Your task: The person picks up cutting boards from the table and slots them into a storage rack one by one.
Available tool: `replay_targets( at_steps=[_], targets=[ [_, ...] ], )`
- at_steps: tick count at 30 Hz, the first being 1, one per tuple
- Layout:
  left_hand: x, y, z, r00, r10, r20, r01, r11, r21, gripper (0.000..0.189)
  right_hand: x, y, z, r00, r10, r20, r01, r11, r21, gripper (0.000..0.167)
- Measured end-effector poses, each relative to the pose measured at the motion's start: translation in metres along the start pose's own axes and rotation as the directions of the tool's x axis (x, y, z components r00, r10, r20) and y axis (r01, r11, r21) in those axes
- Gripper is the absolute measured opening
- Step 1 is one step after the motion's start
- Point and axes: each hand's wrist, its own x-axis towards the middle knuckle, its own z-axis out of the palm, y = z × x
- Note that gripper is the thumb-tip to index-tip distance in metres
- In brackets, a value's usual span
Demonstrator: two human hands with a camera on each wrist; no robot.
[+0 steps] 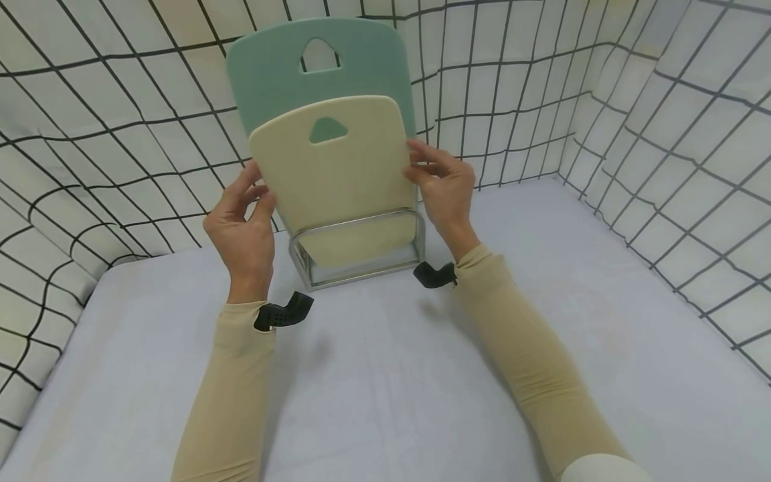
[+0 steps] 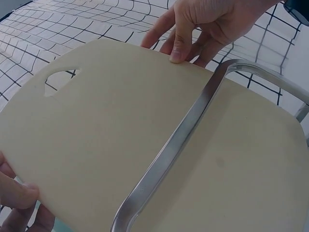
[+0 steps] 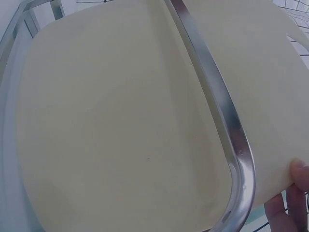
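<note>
A cream cutting board (image 1: 337,174) leans upright in a metal rack (image 2: 176,140), its lower end behind the front bar. My left hand (image 1: 243,224) pinches the board's left edge between thumb and fingers. On the opposite edge, my right hand (image 1: 446,187) grips it with its thumb in front and fingers behind. A larger green cutting board (image 1: 265,80) stands behind the cream one, its lower part hidden. Each board has a handle hole near its top. In the left wrist view both hands show at the cream board's edges.
The rack stands on a white-covered table (image 1: 373,375). Black wire grid panels (image 1: 500,100) over white sheeting rise behind and at both sides. Dark wrist mounts (image 1: 286,311) are strapped over the beige sleeves (image 1: 231,388).
</note>
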Motion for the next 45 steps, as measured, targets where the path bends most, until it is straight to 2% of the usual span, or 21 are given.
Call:
replay_targets(
  at_steps=[11,26,45],
  targets=[
    [-0.0020,-0.0025,-0.0022,1.000,-0.010,0.010,0.010,0.999,0.049,0.043,-0.0011,0.0021,0.0013,1.000,0.025,0.016,-0.025,0.999,-0.021,0.038],
    [-0.0008,-0.0039,-0.0010,1.000,-0.004,0.019,0.004,0.999,0.032,0.042,-0.0018,0.0053,-0.0007,1.000,0.010,0.014,-0.010,0.999,-0.036,0.037],
    [0.0000,-0.0043,-0.0019,0.999,-0.021,0.032,0.019,0.998,0.059,0.044,-0.0039,0.0074,0.0003,1.000,0.022,0.008,-0.022,0.999,-0.048,0.037]
  ],
)
